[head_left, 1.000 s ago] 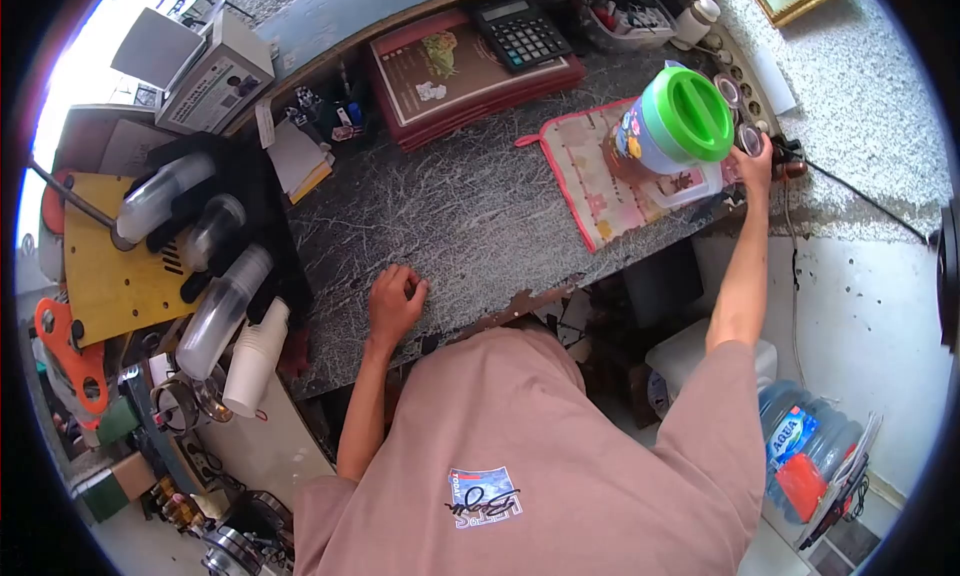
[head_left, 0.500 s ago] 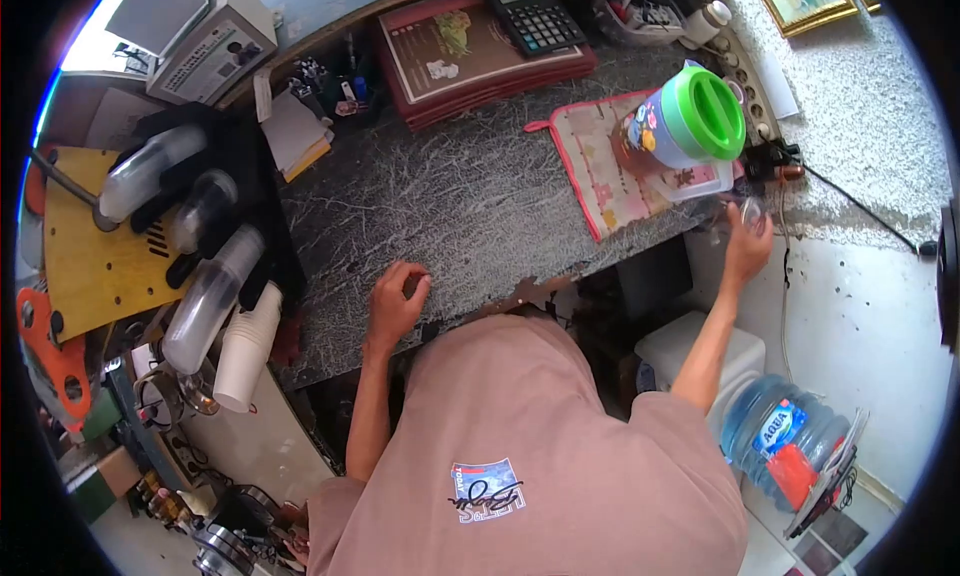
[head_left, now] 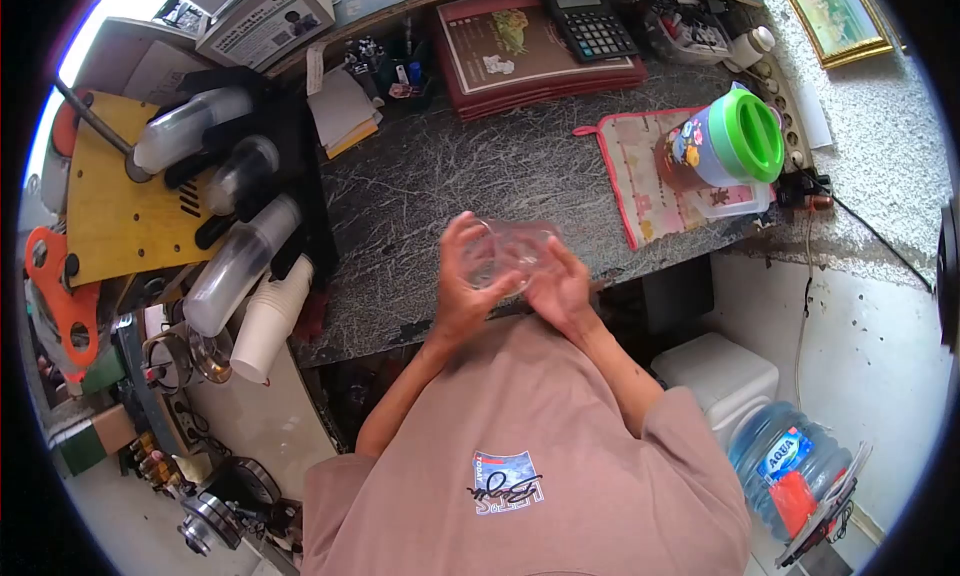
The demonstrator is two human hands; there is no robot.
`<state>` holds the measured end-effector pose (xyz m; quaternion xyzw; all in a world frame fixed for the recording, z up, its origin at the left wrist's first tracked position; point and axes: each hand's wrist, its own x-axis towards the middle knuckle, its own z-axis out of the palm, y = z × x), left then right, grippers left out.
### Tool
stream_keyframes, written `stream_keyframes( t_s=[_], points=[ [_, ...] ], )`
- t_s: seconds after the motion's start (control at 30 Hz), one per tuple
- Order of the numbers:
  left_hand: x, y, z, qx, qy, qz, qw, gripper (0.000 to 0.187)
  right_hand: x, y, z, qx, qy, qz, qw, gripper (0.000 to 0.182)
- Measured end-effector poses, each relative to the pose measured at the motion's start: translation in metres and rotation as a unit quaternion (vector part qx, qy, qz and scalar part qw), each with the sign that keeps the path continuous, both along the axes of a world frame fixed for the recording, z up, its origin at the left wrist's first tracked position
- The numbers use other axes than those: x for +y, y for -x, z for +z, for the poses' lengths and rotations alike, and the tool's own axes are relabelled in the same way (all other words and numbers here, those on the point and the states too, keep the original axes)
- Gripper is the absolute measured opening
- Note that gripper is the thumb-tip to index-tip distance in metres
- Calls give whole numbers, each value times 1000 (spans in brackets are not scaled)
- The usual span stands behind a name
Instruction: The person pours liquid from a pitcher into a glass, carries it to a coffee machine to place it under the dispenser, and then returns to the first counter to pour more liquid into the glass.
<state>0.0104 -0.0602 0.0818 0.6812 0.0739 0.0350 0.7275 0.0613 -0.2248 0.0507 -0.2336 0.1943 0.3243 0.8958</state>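
In front of my chest, above the counter's front edge, a clear drinking glass [head_left: 508, 248] lies sideways between my two hands. My left hand [head_left: 466, 291] curls round its left end, fingers behind and thumb in front. The right end is in the grip of my right hand [head_left: 563, 292]. The glass is see-through and a little blurred, so its exact shape is hard to make out. Off to the right, a pitcher [head_left: 715, 141] with a green lid and dark liquid stands on a pink-edged cloth [head_left: 632, 176], apart from both hands.
Dark scratched counter [head_left: 400, 206] spreads under my hands. Red menu folders [head_left: 480, 46] and a calculator [head_left: 592, 24] lie at the back. To the left are plastic cup stacks [head_left: 240, 266] and paper cups [head_left: 272, 321]. A water bottle [head_left: 785, 466] sits low on the right.
My right hand has come from beside the pitcher to the middle, bringing the glass. My left hand has risen from the counter edge and taken hold of it too. The view has shifted slightly.
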Motion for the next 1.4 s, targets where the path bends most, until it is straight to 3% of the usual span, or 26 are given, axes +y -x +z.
stream_keyframes(
  t_s=[0.07,0.1,0.13,0.17,0.2,0.27,0.33,0.4,0.5,0.57,0.6,0.73,0.9,0.97,1.0,1.07,1.13,1.2,1.3,1.4],
  points=[
    [13,-4,-3,27,14,101,994,105,11,-10,-13,13,24,148,989,56],
    [20,-6,-3,25,13,103,994,105,13,-13,-11,12,22,150,988,56],
    [27,-9,-1,1,-99,109,989,102,13,-17,-7,-168,253,131,944,57],
    [33,-11,-1,-23,-208,113,971,98,11,-20,-1,-334,462,99,816,58],
    [38,-14,0,-23,-208,116,971,98,2,-28,27,-391,533,8,750,54],
    [44,-19,-1,-36,-286,163,944,90,-39,-45,40,-450,667,-126,581,52],
    [52,-24,-7,-25,-318,172,932,91,-88,-70,55,-458,769,-295,335,41],
    [56,-32,-12,-17,-350,181,919,92,-129,-91,65,-341,813,-389,268,42],
    [57,-39,-12,-21,-364,201,909,92,-194,-121,56,-322,782,-438,305,42],
    [51,-43,-6,6,-415,218,883,94,-230,-131,52,-230,666,-241,668,44],
    [47,-44,-5,6,-413,220,883,94,-212,-132,58,-236,529,-304,756,43],
    [37,-43,-3,36,-391,241,887,98,-211,-144,60,-283,398,-332,807,40],
    [36,-28,-22,-47,-364,293,883,92,-200,-161,57,-279,437,-384,764,37],
    [38,-8,-32,-3,-300,270,915,66,-188,-158,71,-281,465,-378,750,39],
    [41,1,-37,-3,-297,275,915,66,-186,-153,77,-311,471,-352,746,39],
    [43,11,-45,-6,-231,190,954,32,-177,-145,89,-354,472,-311,745,37],
    [42,9,-40,-31,-223,201,953,23,-165,-139,101,-366,479,-267,752,40],
    [42,8,-39,-57,-216,212,951,20,-159,-136,107,-389,473,-196,766,41],
    [44,6,-42,-28,-143,150,978,24,-141,-130,120,-390,461,-96,791,38],
    [47,6,-50,-32,-106,112,988,30,-99,-120,139,-406,467,-15,785,37]
  ],
)
